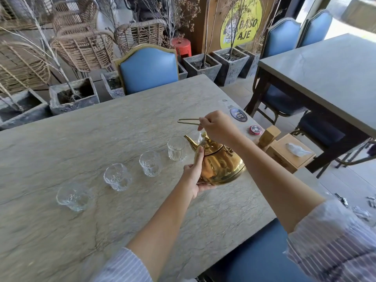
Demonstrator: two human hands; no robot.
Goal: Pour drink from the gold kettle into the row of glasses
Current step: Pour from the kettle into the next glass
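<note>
Striped sleeves (333,239) frame the bottom of the view, both forearms reaching toward the kettle (218,162), which is tipped with its spout toward the glasses. Cupped under and against the kettle's near side, the left hand (194,176) supports its base, thumb up along the body. Above the kettle, the right hand (216,125) pinches the thin wire handle (188,121) closed between its fingers. Four glasses run in a row on the table (101,123) away from the spout: the nearest glass (176,148) just beside it, then the second glass (150,163), third glass (117,177) and last glass (72,196). Beyond the kettle sits a wooden box (289,152).
</note>
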